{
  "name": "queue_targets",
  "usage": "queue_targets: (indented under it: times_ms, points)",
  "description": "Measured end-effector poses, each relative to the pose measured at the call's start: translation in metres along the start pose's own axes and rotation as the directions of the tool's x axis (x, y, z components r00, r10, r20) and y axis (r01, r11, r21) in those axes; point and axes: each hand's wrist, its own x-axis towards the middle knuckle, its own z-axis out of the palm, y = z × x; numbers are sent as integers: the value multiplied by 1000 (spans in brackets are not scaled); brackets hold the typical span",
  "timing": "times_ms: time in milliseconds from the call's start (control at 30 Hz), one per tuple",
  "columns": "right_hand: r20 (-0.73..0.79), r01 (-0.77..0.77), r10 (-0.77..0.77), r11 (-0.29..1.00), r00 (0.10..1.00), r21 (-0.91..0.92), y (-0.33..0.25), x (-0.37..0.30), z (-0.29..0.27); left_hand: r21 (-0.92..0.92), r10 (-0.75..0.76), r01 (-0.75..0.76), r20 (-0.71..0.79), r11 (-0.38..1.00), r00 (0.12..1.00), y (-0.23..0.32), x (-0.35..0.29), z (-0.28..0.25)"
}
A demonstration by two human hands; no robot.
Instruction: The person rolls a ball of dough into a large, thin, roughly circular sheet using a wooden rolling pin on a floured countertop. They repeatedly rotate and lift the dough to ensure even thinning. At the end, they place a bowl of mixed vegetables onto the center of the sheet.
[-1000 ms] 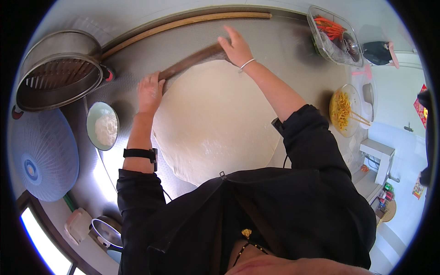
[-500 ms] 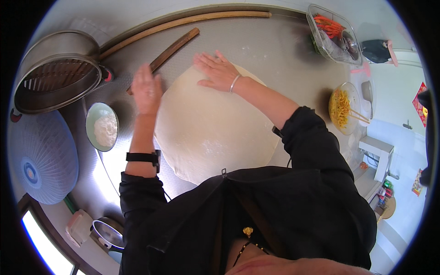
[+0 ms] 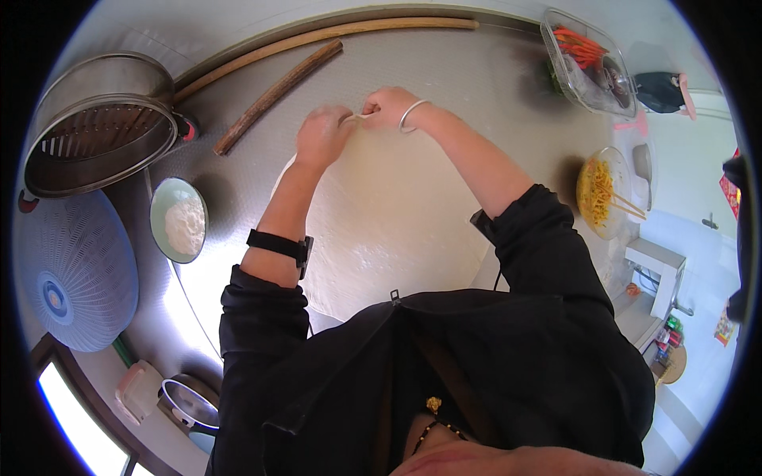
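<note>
A large, thin sheet of pale dough [image 3: 397,214] lies spread on the metal counter in front of me. Its far edge is pinched up between my two hands, a small fold of dough showing between them. My left hand [image 3: 324,133] is closed on this edge, its fingers bent. Close beside it, my right hand [image 3: 386,107], with a silver bangle at the wrist, also grips the edge, fingers curled. Part of the dough's left side is hidden by my left forearm, and its near end by my dark jacket.
Beyond the dough lie a short dark rolling pin [image 3: 278,97] and a long wooden rod [image 3: 333,37]. At left are a bowl of flour [image 3: 184,225], a steamer pot [image 3: 103,151] and a blue basket [image 3: 79,270]. At right stand a glass bowl with chopsticks [image 3: 601,194] and a wire basket [image 3: 589,63] of carrots.
Both hands have come together at the dough's far edge, the left moving right. Earlier spread open, they are now closed on the edge. The short rolling pin has shifted slightly.
</note>
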Motion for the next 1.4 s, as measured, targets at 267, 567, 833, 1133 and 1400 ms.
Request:
queue_targets:
  times_ms: [267, 567, 833, 1133, 1400]
  points:
    - [-19, -33, 40, 965, 999, 258, 13, 12, -11, -331, -207, 217, 67, 918, 976, 1, 7, 3]
    - [-97, -14, 44, 957, 994, 291, 18, 18, 1, -275, -174, 165, -10, 947, 985, -3, 10, 7]
    - [-314, 157, -398, 799, 862, -581, 12, -23, 39, 305, 217, -177, -100, 936, 971, 10, -27, 13]
    - [-320, -99, -65, 877, 945, -470, 16, -61, 43, 543, -5, -45, 91, 838, 996, 14, -55, 6]
    - [-401, -143, -79, 858, 913, -494, 33, -84, 48, 534, 123, -76, -54, 842, 991, -3, -76, 3]
